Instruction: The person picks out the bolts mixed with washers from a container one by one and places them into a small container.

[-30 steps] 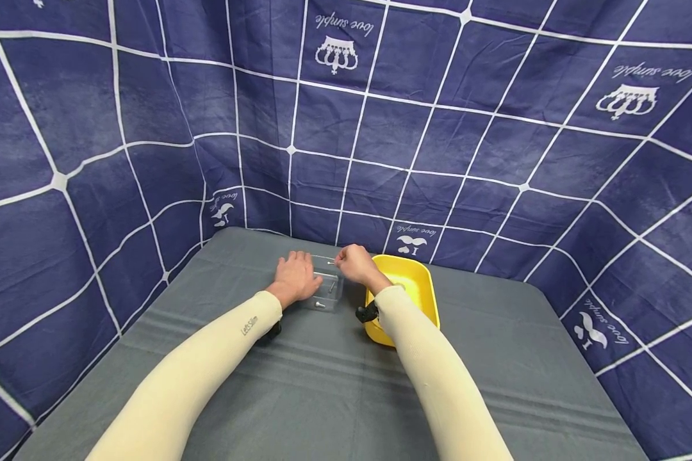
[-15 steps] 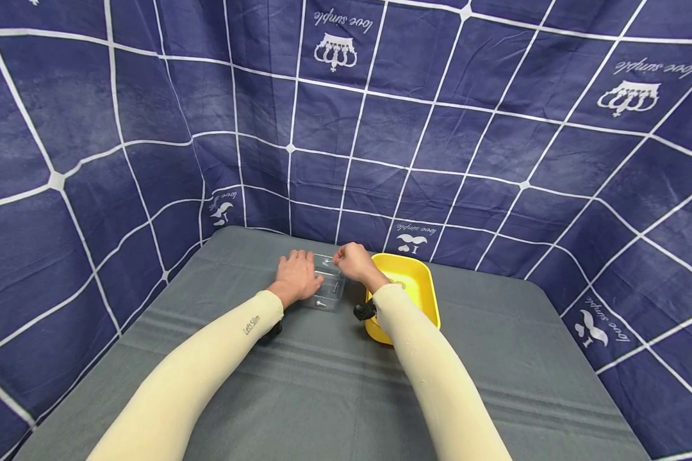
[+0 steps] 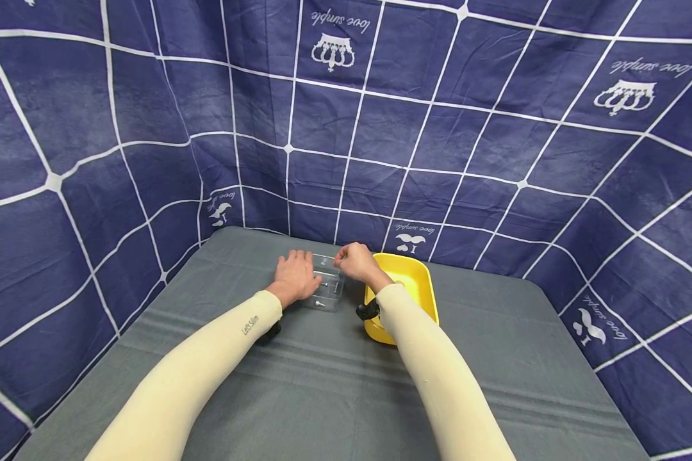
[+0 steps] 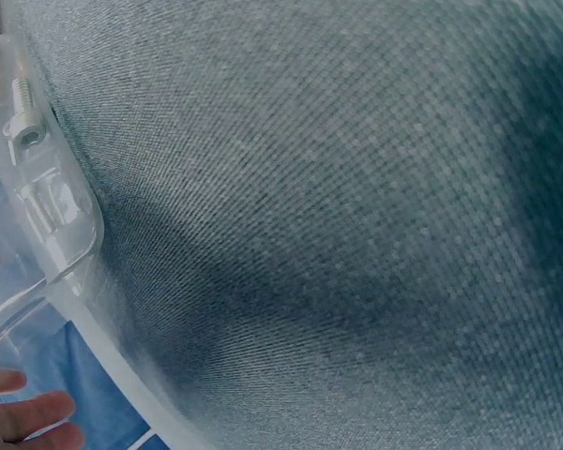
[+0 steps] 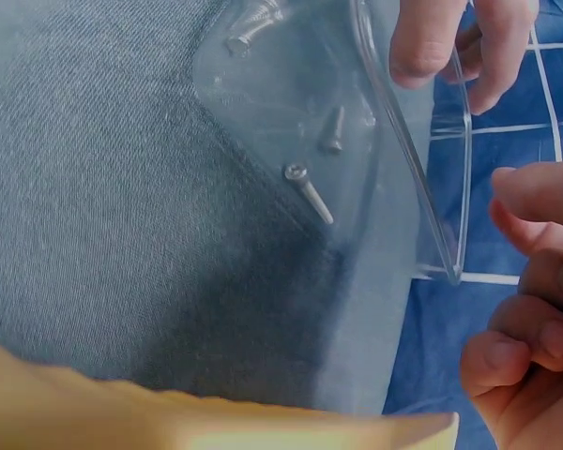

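Observation:
A clear plastic divided box [image 3: 333,303] stands on the grey cloth. Several silver socket-head bolts lie inside, such as a bolt [image 3: 320,303] in the near part and another bolt [image 5: 310,192] in the right wrist view. My left hand [image 3: 296,276] rests on the box's left side, fingers spread and fairly straight; some of its fingers [image 5: 422,42] show past the clear wall. My right hand [image 3: 354,261] is at the box's far right corner. Its fingers are curled and the thumb is close to the index finger; I see nothing held, though the palm is partly hidden.
A yellow bin [image 3: 432,301] stands right of the box, under my right forearm, which hides part of it. The grey cloth-covered table [image 3: 300,384] reaches toward me. A blue curtain [image 3: 427,128] with white lines rises behind and along the sides.
A bolt at my right fingertips a second ago is no longer seen there. A bolt now shows in the middle of the box beside my left thumb. Both hands have hardly moved.

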`<act>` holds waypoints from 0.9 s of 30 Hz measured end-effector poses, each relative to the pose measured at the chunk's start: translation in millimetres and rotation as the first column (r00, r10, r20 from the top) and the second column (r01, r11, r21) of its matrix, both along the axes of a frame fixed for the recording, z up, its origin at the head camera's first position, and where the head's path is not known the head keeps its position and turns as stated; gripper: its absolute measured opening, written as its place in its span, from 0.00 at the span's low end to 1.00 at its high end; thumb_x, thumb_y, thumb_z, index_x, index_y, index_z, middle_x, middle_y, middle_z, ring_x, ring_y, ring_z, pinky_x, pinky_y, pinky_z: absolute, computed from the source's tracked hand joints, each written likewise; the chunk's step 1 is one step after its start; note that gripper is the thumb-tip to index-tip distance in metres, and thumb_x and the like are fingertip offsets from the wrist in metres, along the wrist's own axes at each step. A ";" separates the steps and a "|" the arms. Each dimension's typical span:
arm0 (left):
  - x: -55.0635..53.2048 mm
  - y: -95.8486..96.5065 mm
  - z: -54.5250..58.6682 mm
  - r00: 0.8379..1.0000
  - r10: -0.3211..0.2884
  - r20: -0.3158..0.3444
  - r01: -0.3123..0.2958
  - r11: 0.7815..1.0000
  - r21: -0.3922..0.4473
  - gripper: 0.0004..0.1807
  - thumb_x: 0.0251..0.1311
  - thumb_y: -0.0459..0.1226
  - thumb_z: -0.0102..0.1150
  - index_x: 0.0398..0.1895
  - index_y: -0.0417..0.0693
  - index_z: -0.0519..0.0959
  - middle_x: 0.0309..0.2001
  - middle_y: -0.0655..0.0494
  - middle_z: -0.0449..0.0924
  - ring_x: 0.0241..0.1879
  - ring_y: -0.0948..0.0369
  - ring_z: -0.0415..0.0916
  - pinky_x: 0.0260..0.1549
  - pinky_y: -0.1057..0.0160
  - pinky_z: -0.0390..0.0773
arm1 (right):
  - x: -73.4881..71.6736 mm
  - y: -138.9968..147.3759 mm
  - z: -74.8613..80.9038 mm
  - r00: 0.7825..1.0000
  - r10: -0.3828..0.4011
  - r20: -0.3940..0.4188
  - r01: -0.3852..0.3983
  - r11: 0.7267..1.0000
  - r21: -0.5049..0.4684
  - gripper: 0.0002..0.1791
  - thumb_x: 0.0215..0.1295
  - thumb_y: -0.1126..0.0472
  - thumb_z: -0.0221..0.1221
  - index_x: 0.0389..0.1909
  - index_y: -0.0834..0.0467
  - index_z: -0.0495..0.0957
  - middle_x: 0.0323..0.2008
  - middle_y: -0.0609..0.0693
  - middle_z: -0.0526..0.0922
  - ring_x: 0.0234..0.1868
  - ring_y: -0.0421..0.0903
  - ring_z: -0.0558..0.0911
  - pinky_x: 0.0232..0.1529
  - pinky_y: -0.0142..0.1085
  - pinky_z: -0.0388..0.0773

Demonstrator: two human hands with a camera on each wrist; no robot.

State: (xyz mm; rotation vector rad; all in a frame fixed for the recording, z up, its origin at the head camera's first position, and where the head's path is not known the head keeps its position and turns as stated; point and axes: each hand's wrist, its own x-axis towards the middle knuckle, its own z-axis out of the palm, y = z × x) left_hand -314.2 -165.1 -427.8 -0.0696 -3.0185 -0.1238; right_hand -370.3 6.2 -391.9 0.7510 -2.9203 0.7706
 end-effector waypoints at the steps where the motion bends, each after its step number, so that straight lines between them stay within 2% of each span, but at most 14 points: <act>1: -0.1 -0.2 0.7 1.000 0.000 0.004 0.000 1.000 -0.003 0.39 0.66 0.55 0.53 0.69 0.36 0.65 0.64 0.37 0.70 0.67 0.42 0.63 0.63 0.37 0.64 | 0.1 0.8 1.0 1.000 0.003 -0.006 -0.003 1.000 -0.001 0.06 0.62 0.57 0.66 0.30 0.55 0.87 0.32 0.47 0.88 0.33 0.45 0.80 0.36 0.34 0.74; 7: -0.3 -0.7 3.8 1.000 -0.014 -0.013 0.014 1.000 -0.020 0.38 0.64 0.55 0.55 0.66 0.35 0.68 0.62 0.37 0.71 0.66 0.42 0.64 0.62 0.38 0.65 | 0.3 6.6 5.5 1.000 0.000 -0.009 0.000 1.000 -0.004 0.06 0.62 0.57 0.66 0.29 0.55 0.87 0.33 0.48 0.87 0.34 0.46 0.80 0.36 0.35 0.74; 14: 1.1 3.0 7.0 0.999 -0.040 -0.030 0.039 0.999 -0.028 0.34 0.63 0.52 0.57 0.63 0.35 0.70 0.57 0.38 0.72 0.62 0.43 0.67 0.60 0.42 0.69 | 1.3 17.9 7.1 1.000 -0.017 0.000 0.017 1.000 -0.004 0.07 0.64 0.55 0.64 0.32 0.54 0.86 0.37 0.48 0.87 0.36 0.46 0.80 0.38 0.36 0.75; 27: 0.0 16.6 12.5 0.995 -0.084 -0.054 0.084 0.996 -0.002 0.32 0.62 0.49 0.56 0.63 0.37 0.71 0.59 0.38 0.72 0.64 0.44 0.66 0.61 0.44 0.70 | 1.6 35.0 9.2 1.000 -0.024 -0.008 0.024 1.000 -0.002 0.07 0.64 0.56 0.64 0.32 0.54 0.87 0.33 0.48 0.87 0.34 0.46 0.79 0.38 0.36 0.75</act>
